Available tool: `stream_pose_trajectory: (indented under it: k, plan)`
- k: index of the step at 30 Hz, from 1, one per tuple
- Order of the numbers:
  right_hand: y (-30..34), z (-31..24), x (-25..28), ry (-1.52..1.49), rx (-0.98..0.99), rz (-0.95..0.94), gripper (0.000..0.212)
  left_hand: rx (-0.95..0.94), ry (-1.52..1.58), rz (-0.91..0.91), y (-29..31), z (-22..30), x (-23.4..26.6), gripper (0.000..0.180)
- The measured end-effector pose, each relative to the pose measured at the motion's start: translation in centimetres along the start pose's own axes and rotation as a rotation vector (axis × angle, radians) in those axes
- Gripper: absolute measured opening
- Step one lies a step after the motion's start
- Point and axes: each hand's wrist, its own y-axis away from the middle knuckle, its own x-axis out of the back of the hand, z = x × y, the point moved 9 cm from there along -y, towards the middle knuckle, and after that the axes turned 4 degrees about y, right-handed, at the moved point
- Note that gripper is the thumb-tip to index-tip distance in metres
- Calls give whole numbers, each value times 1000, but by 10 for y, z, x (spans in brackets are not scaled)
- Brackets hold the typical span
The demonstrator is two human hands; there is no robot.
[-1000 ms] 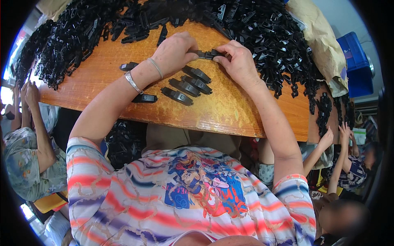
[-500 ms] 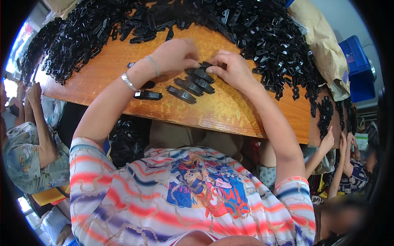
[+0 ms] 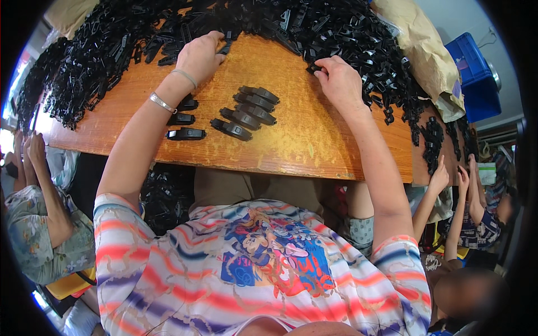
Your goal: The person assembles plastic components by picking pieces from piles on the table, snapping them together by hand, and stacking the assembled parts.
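The worktop (image 3: 314, 123) is lit brightly and fairly evenly, and the hands (image 3: 341, 83) are rendered clearly, with little blur. A pale sheen is spread over the bare wood between the hands and the near edge. Far to the left of the hands, the margin is washed out to white by strong light. Small glints are scattered over the black plastic parts (image 3: 358, 39) beyond the hands, where finer detail is lost in darkness. Under the worktop, deep shadow is seen. Straight edges are bowed, the corners are blacked out, and a head (image 3: 471, 294) well below and right of the hands is heavily blurred.
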Motion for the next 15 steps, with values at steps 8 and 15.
stream_pose_trajectory:
  k: [8,15]
  plan:
    - [-1,-30,-18,90,142,-113,21,39,387,-235,-4,15,-25,53]
    - [12,-46,-12,-34,296,-109,13,174,1165,-363,2,47,-42,42]
